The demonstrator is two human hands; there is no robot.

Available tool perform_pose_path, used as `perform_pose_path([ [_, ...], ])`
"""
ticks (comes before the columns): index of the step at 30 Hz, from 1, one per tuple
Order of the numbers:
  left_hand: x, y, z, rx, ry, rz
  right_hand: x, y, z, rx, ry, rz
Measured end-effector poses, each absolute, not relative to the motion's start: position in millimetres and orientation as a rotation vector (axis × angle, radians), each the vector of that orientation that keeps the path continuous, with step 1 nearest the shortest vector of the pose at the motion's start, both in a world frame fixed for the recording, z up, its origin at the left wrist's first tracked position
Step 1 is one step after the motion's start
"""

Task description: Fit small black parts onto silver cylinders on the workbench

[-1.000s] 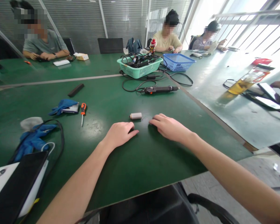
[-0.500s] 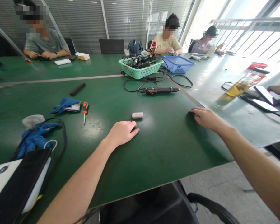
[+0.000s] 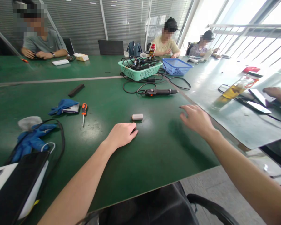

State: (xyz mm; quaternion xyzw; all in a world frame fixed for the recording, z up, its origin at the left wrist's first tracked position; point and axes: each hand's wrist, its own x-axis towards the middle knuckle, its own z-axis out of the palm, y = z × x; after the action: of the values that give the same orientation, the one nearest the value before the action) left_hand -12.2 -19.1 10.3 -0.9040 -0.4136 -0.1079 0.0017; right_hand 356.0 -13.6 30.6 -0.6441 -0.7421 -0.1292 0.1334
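Note:
My left hand (image 3: 122, 135) rests on the green table, loosely curled, with thumb and index finger apart and nothing seen between them. Just beyond its fingertips a small whitish cylinder (image 3: 137, 117) lies on its side, apart from the hand. My right hand (image 3: 196, 120) is above the table to the right, fingers stretched forward and thumb spread, holding nothing I can see. Farther off lies a black electric screwdriver (image 3: 160, 92) with its cable. An orange-handled screwdriver (image 3: 84, 109) is left of my left hand.
Blue gloves (image 3: 35, 137), a phone (image 3: 21, 178) and a dark bar (image 3: 76, 90) lie leftward. A green basket (image 3: 140, 74) of cables and tools stands beside a blue basket (image 3: 176, 67). At right are a bottle (image 3: 235, 90) and another person's hand (image 3: 273, 91). Several people sit around.
My right hand has moved left and lifted, and its fingers and thumb are spread wider. My left hand and the cylinder have stayed in place; the view has shifted slightly.

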Motion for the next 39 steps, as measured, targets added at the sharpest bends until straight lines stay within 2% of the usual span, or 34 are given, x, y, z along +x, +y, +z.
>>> perform_pose_path([
  [6,-15.9,-19.1,10.2,-2.704,-1.329,-0.448,222.1,0.0,19.2,-1.315,-2.433,-0.096],
  [11,-20.1,-15.8,11.2,-2.609,-1.400,-0.475,169.6,18.9,16.0,-1.270,-2.532,-0.010],
  [22,-19.7,-12.0,9.6,-2.677,-1.456,-0.424,193.2,-13.9,6.7,-1.061,-2.465,0.258],
  [39,-14.2,-3.4,4.5,-2.807,-1.325,-0.300,203.5,-8.1,6.7,-0.999,-2.460,0.328],
])
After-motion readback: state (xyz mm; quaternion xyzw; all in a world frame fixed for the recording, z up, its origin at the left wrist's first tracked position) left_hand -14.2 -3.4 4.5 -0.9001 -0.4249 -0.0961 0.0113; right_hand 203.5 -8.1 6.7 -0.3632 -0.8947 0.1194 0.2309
